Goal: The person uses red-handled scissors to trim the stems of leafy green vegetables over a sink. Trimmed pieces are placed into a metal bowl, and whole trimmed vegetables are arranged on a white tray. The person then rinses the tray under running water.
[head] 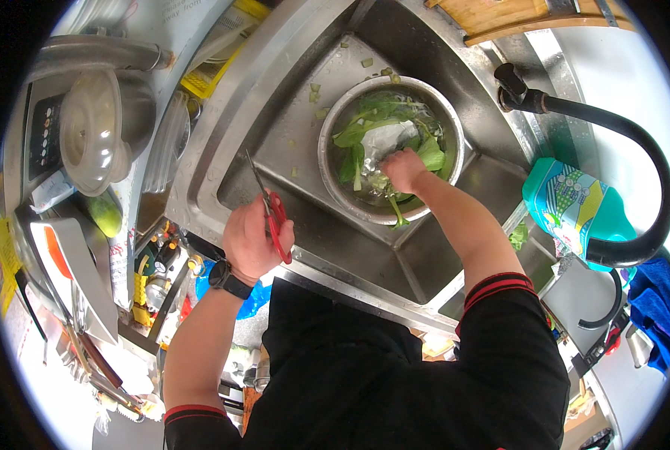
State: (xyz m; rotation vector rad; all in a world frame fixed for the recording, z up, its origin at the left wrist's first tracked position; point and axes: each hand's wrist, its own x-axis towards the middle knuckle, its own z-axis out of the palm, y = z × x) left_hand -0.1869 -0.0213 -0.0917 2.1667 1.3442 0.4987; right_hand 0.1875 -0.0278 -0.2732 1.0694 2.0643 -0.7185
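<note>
My left hand (259, 235) holds a pair of scissors (277, 225) by its red handles, with the blades pointing up and away over the sink's left edge. Inside the stainless steel sink (290, 129) stands a round metal bowl (325, 169) of water and green leafy vegetables (430, 153). My right hand (404, 170) reaches into this bowl among the leaves; its fingertips are partly hidden, and whether they grip anything cannot be told. One leaf stalk (397, 211) hangs over the bowl's near rim. Small green cut pieces (367, 62) lie on the sink floor beyond and left of the bowl.
A black faucet (644, 129) curves along the right, beside a teal detergent bottle (571, 202) and a blue cloth (658, 315). At the left are plastic lids (90, 132), a green cucumber-like vegetable (105, 214) and a holder with utensils (67, 270). A wooden board (515, 19) is at the top right.
</note>
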